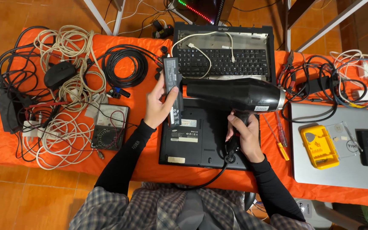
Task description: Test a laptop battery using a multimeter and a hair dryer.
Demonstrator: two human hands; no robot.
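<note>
My left hand [158, 104] holds a long black laptop battery [173, 81] upright above an upturned black laptop [192, 140] on the orange table cover. My right hand [243, 134] grips the handle of a black hair dryer [235, 94]. The dryer's nozzle points left, close to the battery. Its black cord runs down from the handle toward my lap.
A laptop keyboard base [224, 55] with a white cable lies behind. Left of my hands sit an analog multimeter [109, 127], coiled black cable [124, 66] and tangled white cables [67, 91]. At the right lie a silver laptop [346, 170], a yellow tool case [319, 147] and screwdrivers [280, 136].
</note>
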